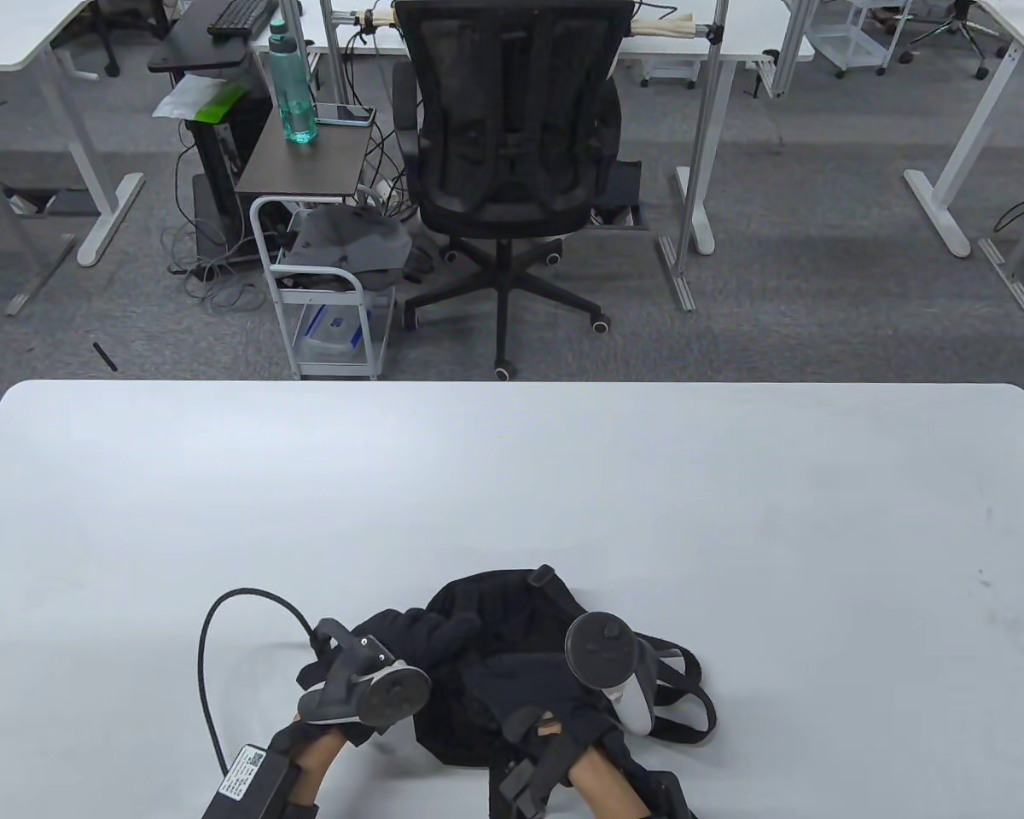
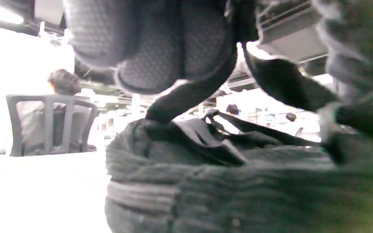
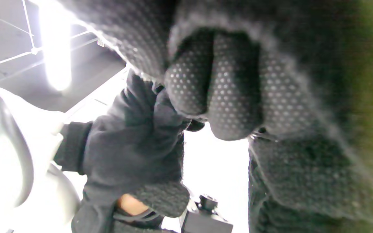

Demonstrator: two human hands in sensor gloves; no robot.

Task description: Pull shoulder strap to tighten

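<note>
A black backpack (image 1: pixel 486 657) lies at the table's near edge, with its shoulder straps (image 1: pixel 687 682) looped out to the right. My left hand (image 1: pixel 392 657) is on the bag's left side. In the left wrist view its fingers (image 2: pixel 154 55) curl around a black strap (image 2: pixel 186 97) that runs down to the bag (image 2: pixel 206 181). My right hand (image 1: pixel 563 708) lies on the bag's middle, under its tracker (image 1: pixel 606 653). In the right wrist view its fingers (image 3: pixel 219 90) are curled tight. What they hold is hidden. My left hand (image 3: pixel 134 145) is close beside them.
The white table (image 1: pixel 512 495) stretches far and wide beyond the bag. A black cable (image 1: pixel 213 648) loops from my left wrist over the table. An office chair (image 1: pixel 512 128) and a small cart (image 1: pixel 324 290) stand on the floor beyond the far edge.
</note>
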